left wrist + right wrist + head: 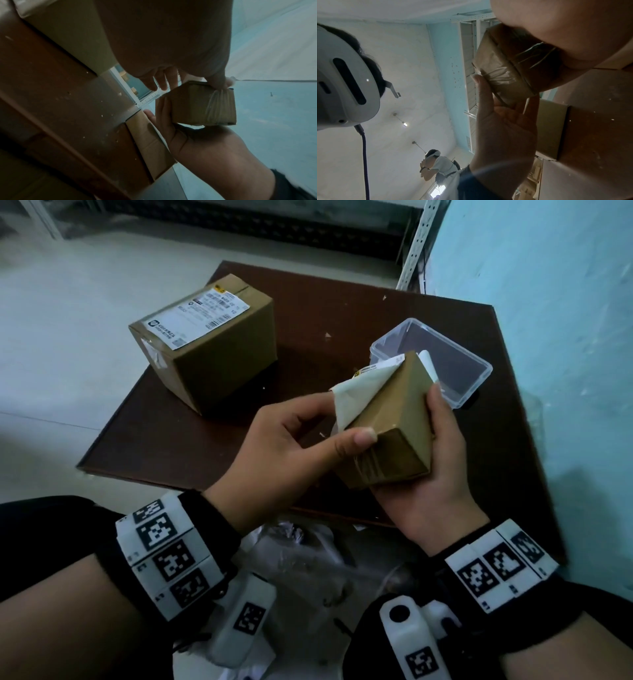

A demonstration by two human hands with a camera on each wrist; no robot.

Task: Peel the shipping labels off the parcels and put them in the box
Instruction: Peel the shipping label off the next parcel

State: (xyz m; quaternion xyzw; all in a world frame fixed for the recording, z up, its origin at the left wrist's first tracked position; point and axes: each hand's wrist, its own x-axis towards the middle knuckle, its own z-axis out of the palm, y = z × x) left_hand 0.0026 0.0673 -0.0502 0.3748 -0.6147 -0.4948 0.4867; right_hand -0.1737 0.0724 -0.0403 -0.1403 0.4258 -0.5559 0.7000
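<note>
My right hand grips a small brown taped parcel from below and the right, holding it above the table's near edge. Its white shipping label is peeled up over most of its length and still sticks at the far end. My left hand pinches the label's loose end, thumb against the parcel's near corner. The wrist views show the same parcel between both hands. A clear plastic box stands open and empty just behind. A larger parcel with its label flat on top sits at the back left.
The brown table ends at a pale blue wall on the right. Crumpled clear plastic wrap lies below the table's near edge. A white perforated shelf post stands behind. Another person stands far off.
</note>
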